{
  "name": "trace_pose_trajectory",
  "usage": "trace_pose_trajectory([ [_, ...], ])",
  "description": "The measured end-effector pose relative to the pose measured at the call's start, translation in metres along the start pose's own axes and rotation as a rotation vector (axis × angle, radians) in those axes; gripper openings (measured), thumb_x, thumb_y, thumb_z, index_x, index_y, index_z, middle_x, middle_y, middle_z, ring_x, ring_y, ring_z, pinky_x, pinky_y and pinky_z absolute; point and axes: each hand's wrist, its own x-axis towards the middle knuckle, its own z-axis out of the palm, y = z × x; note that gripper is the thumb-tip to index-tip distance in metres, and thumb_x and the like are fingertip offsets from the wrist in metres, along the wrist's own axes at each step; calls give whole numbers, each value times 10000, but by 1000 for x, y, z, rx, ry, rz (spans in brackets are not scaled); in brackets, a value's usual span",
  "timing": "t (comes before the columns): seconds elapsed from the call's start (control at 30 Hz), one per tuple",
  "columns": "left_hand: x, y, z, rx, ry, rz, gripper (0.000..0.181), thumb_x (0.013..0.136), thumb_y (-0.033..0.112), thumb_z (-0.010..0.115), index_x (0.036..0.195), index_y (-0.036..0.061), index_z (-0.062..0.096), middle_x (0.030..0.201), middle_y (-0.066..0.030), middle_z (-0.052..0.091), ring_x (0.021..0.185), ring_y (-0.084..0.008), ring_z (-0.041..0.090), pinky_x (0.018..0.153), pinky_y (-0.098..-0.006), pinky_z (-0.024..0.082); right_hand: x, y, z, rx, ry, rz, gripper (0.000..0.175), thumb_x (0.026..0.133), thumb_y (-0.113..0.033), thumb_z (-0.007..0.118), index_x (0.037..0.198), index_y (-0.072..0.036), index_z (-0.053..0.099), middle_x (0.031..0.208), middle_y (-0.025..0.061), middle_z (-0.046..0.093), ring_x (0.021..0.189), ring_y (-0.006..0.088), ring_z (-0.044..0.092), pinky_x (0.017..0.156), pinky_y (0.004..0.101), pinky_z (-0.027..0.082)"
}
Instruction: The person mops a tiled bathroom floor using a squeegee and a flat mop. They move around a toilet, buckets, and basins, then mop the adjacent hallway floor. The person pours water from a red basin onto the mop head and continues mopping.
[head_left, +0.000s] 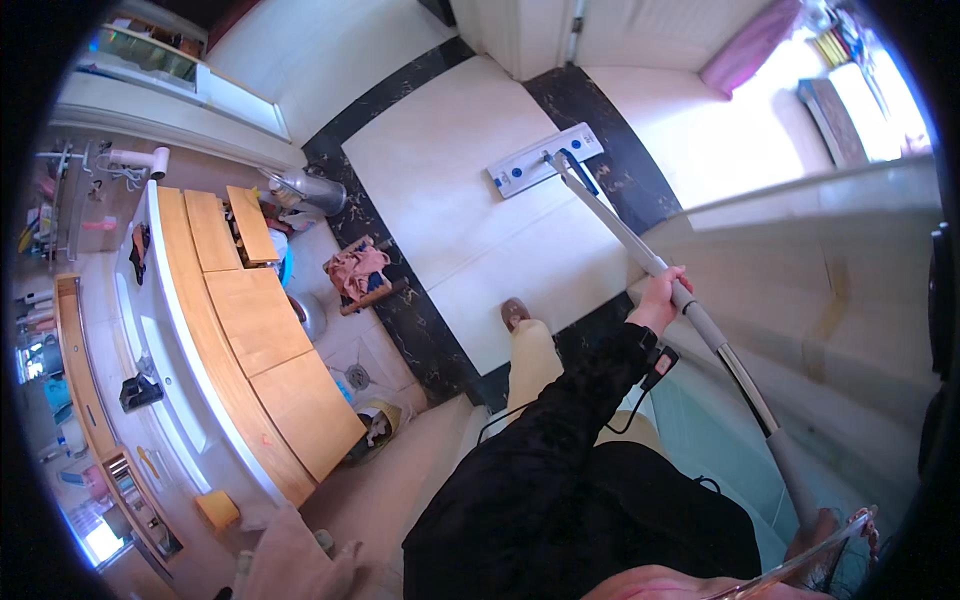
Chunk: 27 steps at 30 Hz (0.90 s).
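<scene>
My left hand (660, 300), in a black sleeve with a dark band at the wrist, is closed around the shaft of a flat mop (705, 326). The shaft slants from the lower right up to the wide mop head (544, 161), which lies on the pale floor tiles against a dark marble border strip. At the shaft's upper end, near the picture's lower right, my right hand (817, 525) grips the handle, partly hidden by a pair of glasses. A small black device (661, 367) on a cable hangs beside my left forearm.
To the left stands a washbasin cabinet (259, 322) with wooden doors, one standing open. Near it are a metal bin (319, 193), a small stool with pink cloth (358, 271) and a floor drain (357, 376). A white door (517, 37) and a pink curtain (754, 49) are farther off.
</scene>
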Motion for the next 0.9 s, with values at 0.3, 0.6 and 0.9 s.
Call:
trace_pose_trajectory([
  [0.3, 16, 263, 74, -80, 146, 189, 140, 779, 95, 613, 820, 19, 502, 697, -96, 548, 633, -197, 571, 601, -321, 538, 128, -192, -183, -13, 419, -469, 245, 759, -60, 606, 998, -73, 549, 814, 102, 589, 759, 287, 579, 678, 418, 445],
  [0.6, 92, 434, 163, 339, 610, 406, 342, 766, 76, 597, 1012, -66, 407, 789, -165, 557, 545, -218, 571, 487, -351, 526, 275, -327, -262, 65, 583, -487, 216, 738, -81, 636, 943, -92, 567, 787, 72, 584, 728, 242, 585, 678, 358, 448],
  [0.9, 147, 594, 204, 364, 196, 578, 95, 626, 52, 569, 551, 14, 525, 553, -111, 528, 504, -218, 544, 434, -349, 406, 421, -413, -367, 586, -270, -380, 436, 585, -76, 717, 989, -49, 558, 840, 154, 602, 767, 335, 578, 672, 398, 460],
])
